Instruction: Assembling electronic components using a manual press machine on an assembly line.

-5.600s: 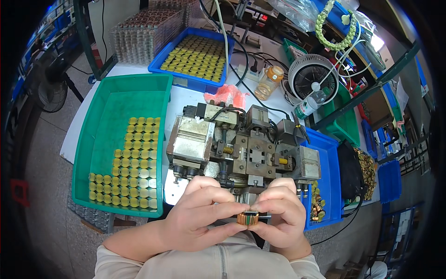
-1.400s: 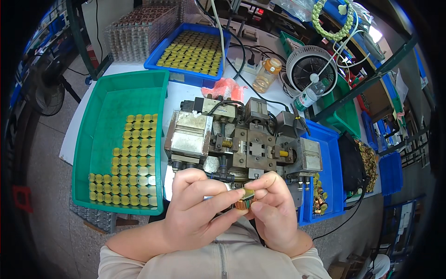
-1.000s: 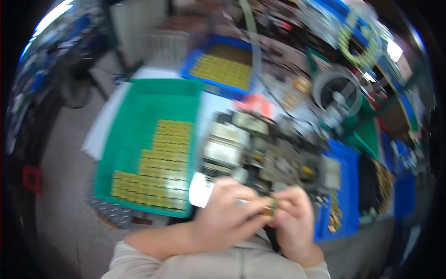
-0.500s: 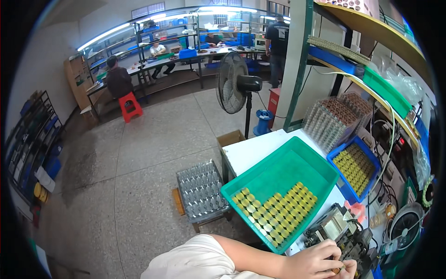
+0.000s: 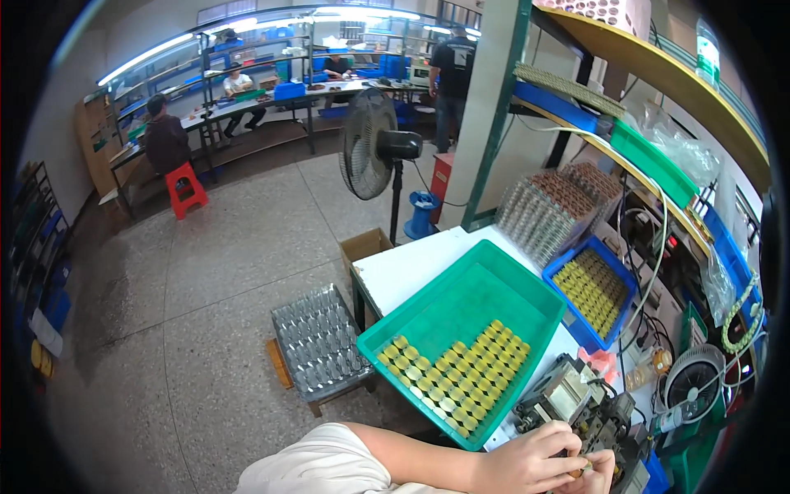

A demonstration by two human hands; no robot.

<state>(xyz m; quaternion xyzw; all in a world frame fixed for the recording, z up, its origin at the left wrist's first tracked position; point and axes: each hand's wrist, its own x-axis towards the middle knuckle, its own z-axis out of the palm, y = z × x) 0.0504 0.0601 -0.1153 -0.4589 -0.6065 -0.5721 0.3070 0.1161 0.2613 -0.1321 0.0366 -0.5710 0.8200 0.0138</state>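
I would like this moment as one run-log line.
left hand: pinches small yellowish part; right hand: holds same part; metal machine: beside hands; green tray: partly filled, yellow-topped pieces in rows

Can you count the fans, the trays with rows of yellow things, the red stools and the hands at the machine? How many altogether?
Fans: 2 (pedestal fan, desk fan)
Trays: 2 (green tray, blue tray)
Red stool: 1
Hands: 2 (left hand, right hand)
Total: 7

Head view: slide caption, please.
Left hand and right hand hold a small part near a metal machine, beside a green tray partly filled with yellow pieces.
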